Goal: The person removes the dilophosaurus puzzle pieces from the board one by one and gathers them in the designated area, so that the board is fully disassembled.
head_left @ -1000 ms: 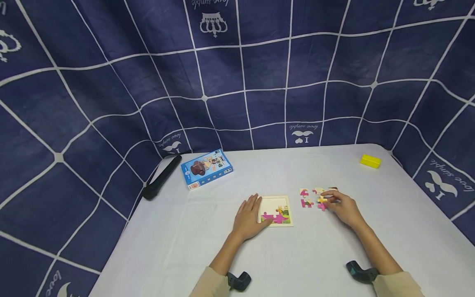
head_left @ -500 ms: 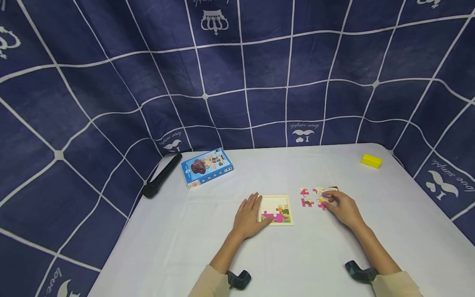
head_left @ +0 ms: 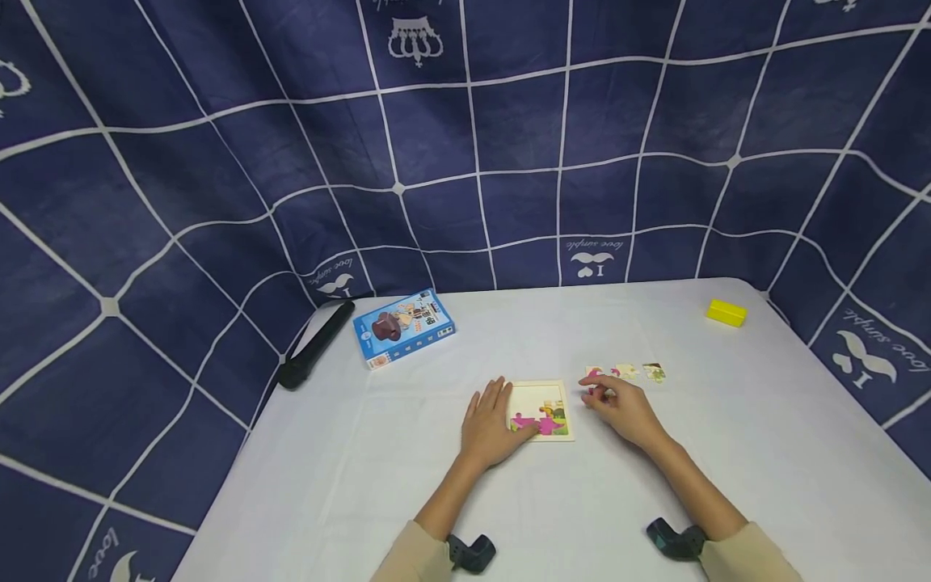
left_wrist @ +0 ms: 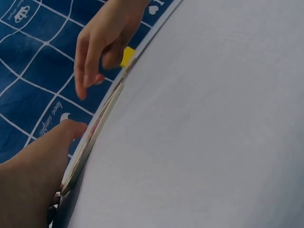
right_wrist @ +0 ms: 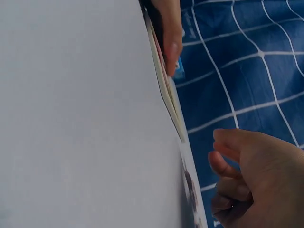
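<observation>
A square jigsaw tray lies in mid-table in the head view, with pink and green pieces filling its lower part. My left hand lies flat along its left edge, thumb over the lower pieces. Just right of the tray hovers my right hand, thumb and forefinger apart, over a pink piece that shows partly between them. No held piece shows in the right wrist view, where the fingers are loosely bent. Behind this hand are loose puzzle pieces in a row; it may cover others.
A blue picture box stands back left, beside a long black object. Toward the back right lies a yellow block. A navy gridded curtain hangs behind the white table.
My right hand has moved left from the yellow and pink piece toward the tray, uncovering the back right piece. My left hand has stayed on the tray.
</observation>
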Available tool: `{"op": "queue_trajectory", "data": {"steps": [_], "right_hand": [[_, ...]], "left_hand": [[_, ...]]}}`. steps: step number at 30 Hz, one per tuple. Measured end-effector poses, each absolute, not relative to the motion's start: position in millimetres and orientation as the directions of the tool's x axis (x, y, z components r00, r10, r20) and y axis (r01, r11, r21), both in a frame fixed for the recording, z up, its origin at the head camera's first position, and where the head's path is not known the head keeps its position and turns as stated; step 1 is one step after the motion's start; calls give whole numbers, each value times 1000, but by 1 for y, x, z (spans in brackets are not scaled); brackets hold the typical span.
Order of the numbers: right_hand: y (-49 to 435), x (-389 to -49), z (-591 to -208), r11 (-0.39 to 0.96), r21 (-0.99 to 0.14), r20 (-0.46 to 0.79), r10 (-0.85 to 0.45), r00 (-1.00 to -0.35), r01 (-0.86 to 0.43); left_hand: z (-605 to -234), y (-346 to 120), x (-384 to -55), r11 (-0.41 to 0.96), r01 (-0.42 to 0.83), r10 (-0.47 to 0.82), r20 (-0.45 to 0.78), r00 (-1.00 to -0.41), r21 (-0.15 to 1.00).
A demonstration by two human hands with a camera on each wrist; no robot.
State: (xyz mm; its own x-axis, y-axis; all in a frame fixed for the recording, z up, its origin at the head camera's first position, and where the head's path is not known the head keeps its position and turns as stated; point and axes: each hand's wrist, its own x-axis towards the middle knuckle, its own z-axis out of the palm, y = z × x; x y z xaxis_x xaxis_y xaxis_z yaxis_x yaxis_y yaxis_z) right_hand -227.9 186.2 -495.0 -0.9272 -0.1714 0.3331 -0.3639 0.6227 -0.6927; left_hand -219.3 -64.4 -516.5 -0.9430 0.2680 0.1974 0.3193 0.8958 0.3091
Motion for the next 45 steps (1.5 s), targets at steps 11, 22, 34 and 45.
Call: {"op": "queue_trajectory", "data": {"steps": [11, 22, 34, 45], "right_hand": [[156, -229, -503, 639, -662, 268, -285, -920, -391], [157, -228, -502, 654, -647, 242, -310, -919, -391], [155, -224, -506, 624, -652, 362, -244, -900, -432], [153, -224, -504, 504, -761, 344, -219, -913, -407]], "left_hand": [[-519, -50, -218, 924, 264, 195, 253, -948, 276], [-524, -48, -218, 946, 256, 198, 273, -942, 197], [-524, -48, -216, 947, 256, 203, 254, -946, 196], [-523, -48, -216, 950, 247, 199, 240, -950, 192]]}}
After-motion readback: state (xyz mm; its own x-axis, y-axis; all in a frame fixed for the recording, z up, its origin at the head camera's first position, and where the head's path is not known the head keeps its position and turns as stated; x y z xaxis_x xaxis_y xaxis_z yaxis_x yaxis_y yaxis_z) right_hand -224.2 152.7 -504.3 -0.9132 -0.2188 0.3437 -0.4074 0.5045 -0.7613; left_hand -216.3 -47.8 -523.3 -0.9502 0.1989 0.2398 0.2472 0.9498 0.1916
